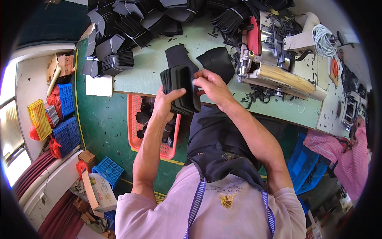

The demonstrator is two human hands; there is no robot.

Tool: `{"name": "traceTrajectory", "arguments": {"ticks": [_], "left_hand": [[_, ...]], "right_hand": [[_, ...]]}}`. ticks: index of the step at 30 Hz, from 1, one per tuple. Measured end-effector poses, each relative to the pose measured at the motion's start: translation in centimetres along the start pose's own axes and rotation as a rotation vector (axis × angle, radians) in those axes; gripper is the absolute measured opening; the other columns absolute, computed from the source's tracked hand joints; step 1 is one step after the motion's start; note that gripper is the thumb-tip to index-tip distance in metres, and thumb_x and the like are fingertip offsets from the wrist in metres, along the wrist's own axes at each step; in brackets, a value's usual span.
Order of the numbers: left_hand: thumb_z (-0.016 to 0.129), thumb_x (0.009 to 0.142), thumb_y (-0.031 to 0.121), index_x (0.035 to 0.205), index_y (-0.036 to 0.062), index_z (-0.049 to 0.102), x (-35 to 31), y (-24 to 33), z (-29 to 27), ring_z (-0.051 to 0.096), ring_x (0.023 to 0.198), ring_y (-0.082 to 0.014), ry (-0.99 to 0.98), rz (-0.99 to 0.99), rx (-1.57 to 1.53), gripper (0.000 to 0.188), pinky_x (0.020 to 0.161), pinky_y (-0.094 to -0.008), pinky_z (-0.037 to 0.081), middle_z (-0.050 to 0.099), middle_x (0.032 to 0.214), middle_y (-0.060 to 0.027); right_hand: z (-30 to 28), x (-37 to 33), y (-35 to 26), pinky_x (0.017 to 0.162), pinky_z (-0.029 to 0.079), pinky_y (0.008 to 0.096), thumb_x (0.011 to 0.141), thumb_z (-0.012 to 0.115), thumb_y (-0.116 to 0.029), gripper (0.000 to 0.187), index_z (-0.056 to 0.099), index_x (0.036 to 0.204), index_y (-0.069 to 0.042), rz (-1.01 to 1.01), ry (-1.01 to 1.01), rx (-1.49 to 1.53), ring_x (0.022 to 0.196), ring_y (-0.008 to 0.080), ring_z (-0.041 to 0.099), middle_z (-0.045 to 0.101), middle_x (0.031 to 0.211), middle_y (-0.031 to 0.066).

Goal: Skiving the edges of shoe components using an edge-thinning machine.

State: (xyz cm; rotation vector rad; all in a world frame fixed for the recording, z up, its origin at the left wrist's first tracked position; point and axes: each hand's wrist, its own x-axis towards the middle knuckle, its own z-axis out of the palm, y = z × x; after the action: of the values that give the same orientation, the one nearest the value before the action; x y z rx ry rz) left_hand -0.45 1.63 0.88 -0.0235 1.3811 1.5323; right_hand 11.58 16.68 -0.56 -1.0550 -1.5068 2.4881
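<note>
My left hand [164,102] is closed around a stack of black cut sheet pieces [179,81], thumb across its face. The stack is held above the near edge of the pale green table [139,79]. At the stack's right side, the fingers of my right hand [213,88] are pinched at the edge of the pieces; whether one sheet is separated between them is hard to see. Just beyond the stack lie a loose black piece [177,55] and another group of black pieces [219,63]. Tied bundles of similar black pieces [116,63] are heaped at the far left.
A bench machine [274,75] with a red guard stands at the right, black scraps around it. Below the table edge, an orange-pink crate [132,137] contains dark pieces. Blue crates [67,133] and cardboard boxes stand along the left wall; another blue bin [300,171] is at my right.
</note>
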Motion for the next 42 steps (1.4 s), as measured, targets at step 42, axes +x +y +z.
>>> {"name": "traceTrajectory", "arguments": {"ticks": [42], "left_hand": [[0.082,0.076,-0.001,0.129,-0.0014,0.052,-0.4,0.7,0.8,0.068,0.094,-0.0219,0.027,-0.002,0.013,0.061,0.084,-0.0350,0.057,0.067,0.111,-0.0130]], "right_hand": [[0.3,0.4,-0.1,0.080,0.051,0.0325,0.081,0.081,-0.032,0.050,0.057,0.108,0.002,-0.093,0.001,-0.162,0.093,0.0188,0.063,0.065,0.101,0.0126]]}}
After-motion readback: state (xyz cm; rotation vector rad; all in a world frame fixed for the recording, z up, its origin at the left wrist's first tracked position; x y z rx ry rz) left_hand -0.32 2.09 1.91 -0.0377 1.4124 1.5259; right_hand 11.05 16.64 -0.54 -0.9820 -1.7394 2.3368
